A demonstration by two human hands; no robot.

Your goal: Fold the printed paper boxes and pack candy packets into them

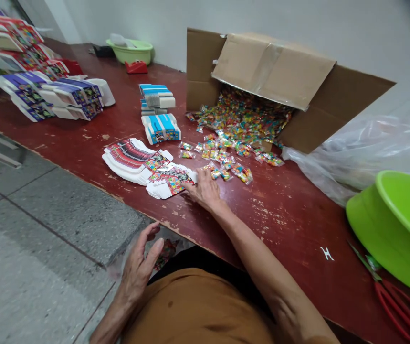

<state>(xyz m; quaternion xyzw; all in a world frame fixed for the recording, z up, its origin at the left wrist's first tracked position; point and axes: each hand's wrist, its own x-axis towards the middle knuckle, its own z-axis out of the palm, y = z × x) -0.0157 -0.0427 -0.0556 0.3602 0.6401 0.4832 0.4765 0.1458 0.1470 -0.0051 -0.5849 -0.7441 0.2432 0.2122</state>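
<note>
If the right hand (206,190) drags sideways, the fanned cartons (173,180), lying near the desk's (298,224) front edge, may scatter. Right grip: touching their end, clamped or not unclear. Left hand (141,263): grip apart, empty.

Paperboard cartons (171,181), glossy plastic packets (222,155)

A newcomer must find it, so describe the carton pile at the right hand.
On the dark red table, come from the open cardboard box, past the candy packets, to the right hand. By that hand lies the short spread of red-and-white cartons, unlike the longer, curved fan of cartons just left of it.
</note>
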